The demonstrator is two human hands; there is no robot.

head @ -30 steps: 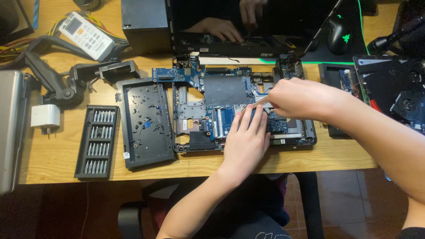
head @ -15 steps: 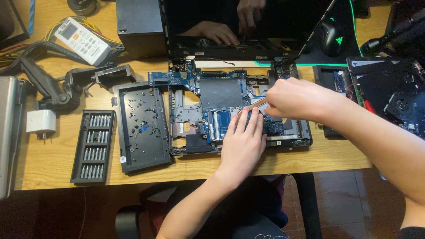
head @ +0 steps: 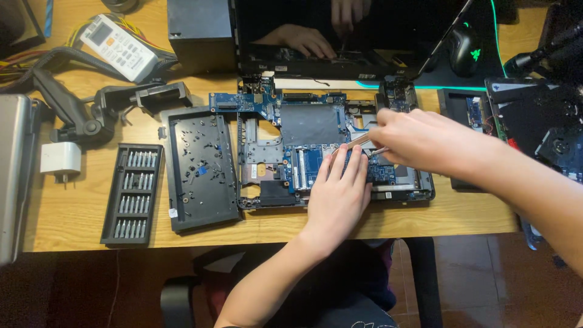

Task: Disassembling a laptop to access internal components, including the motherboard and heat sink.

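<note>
The left hand [head: 337,195] is lying flat with fingers together on the opened laptop [head: 331,149] at the middle of the desk [head: 73,212], barely shifted from a second ago, while the right hand [head: 425,143], at its two o'clock, is pinching tweezers [head: 358,141] over the circuit board, so the work is holding at one spot.

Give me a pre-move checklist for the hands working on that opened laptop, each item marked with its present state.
1. Left hand rests flat on the laptop base, steadying it: ok.
2. Right hand grips a thin metal tool over the circuit board: ok.
3. Tool tip seated on its target: cannot tell, the fingers hide it.
4. Bit set lies within reach at the left: ok.
5. Removed bottom cover lies beside the base, clear of the hands: ok.
6. All of the base on the desk: ok.
</note>
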